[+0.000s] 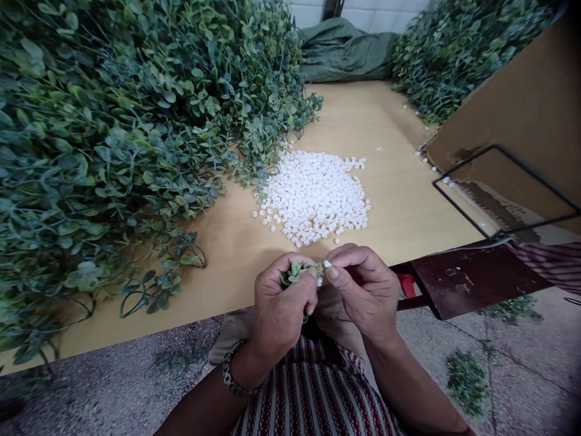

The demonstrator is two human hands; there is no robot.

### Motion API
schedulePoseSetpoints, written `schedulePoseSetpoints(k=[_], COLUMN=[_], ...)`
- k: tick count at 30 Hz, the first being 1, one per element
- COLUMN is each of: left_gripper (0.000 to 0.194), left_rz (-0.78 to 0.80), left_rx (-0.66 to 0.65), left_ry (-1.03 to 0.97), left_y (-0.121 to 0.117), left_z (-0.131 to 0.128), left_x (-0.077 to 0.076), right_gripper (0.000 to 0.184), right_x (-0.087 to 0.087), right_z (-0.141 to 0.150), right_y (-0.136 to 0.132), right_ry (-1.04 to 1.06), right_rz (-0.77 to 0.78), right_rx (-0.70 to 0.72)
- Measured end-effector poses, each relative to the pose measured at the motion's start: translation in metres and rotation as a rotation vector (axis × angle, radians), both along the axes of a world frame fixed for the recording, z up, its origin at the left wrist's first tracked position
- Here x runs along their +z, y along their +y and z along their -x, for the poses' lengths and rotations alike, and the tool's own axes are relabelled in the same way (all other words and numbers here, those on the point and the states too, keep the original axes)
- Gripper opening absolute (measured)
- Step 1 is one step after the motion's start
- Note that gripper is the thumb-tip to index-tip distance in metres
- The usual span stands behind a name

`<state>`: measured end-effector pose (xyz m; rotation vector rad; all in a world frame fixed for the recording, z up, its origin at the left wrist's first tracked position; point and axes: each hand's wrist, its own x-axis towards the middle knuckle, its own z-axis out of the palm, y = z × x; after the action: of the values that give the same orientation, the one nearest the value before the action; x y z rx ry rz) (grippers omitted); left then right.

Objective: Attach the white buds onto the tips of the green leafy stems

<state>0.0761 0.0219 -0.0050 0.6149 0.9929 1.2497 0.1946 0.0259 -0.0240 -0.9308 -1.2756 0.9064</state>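
Note:
My left hand point(281, 303) is closed round a small green artificial leaf sprig point(296, 272), held just in front of the table's near edge. My right hand point(363, 287) pinches a tiny white piece point(327, 264) between thumb and forefinger, right against the sprig's tip. Just beyond both hands a heap of several small white plastic pieces point(315, 197) lies on the wooden tabletop point(399, 206). A beaded bracelet point(231, 375) is on my left wrist.
A large pile of artificial green foliage point(113, 139) covers the table's left side; another pile point(454, 54) sits at the back right. A green sack point(345, 51) lies at the back. A cardboard box point(521, 115) and a wire frame point(503, 194) stand right. Sprigs point(467, 381) lie on the floor.

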Motion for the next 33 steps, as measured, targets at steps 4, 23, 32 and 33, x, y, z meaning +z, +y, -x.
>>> schedulePoseSetpoints(k=[4, 23, 32, 33], left_gripper=[0.014, 0.008, 0.009, 0.008], left_rz=[-0.003, -0.046, -0.081, -0.084], left_rx=[0.039, 0.091, 0.101, 0.099], left_ry=[-0.025, 0.040, 0.076, 0.082], left_y=[0.0005, -0.0003, -0.0018, -0.0018], left_z=[-0.0013, -0.0058, -0.0069, -0.0069], left_x=[-0.0011, -0.0063, -0.0088, -0.0092], right_gripper=[0.011, 0.015, 0.015, 0.014], right_x=[-0.0043, -0.0069, -0.0088, -0.0091], right_z=[0.0023, 0.0042, 0.0047, 0.0044], right_y=[0.0011, 0.0029, 0.0031, 0.0033], right_ry=[0.027, 0.006, -0.034, -0.042], right_rz=[0.004, -0.032, -0.045, -0.047], right_rx=[-0.001, -0.065, -0.088, -0.095])
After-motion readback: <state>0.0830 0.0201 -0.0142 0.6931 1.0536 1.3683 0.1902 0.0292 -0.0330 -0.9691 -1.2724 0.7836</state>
